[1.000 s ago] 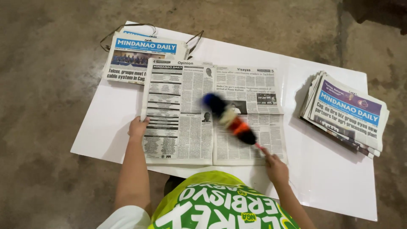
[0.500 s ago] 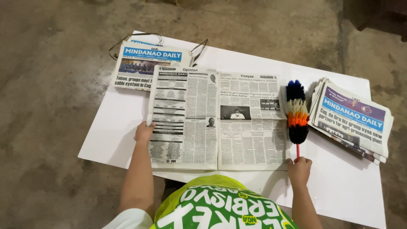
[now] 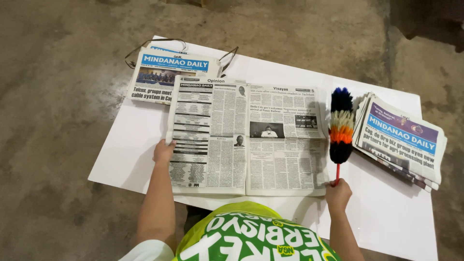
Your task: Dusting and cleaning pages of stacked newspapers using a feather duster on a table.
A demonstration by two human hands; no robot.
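Gripping a duster's red handle, the right hand [image 3: 338,194] is closed; the duster [image 3: 341,126] lies just beyond it, between the open newspaper [image 3: 246,135] and a stack [image 3: 401,137]. The left hand [image 3: 163,151] presses flat on the newspaper's left edge, on the white surface [image 3: 386,212].

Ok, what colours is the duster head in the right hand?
The duster is banded blue-black, cream, orange, then black, on a red handle; head view shows it.

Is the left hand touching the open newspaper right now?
Touching. The head view shows the left hand pressed flat on the left edge of the open newspaper, its fingers overlapping the page with no gap between them.
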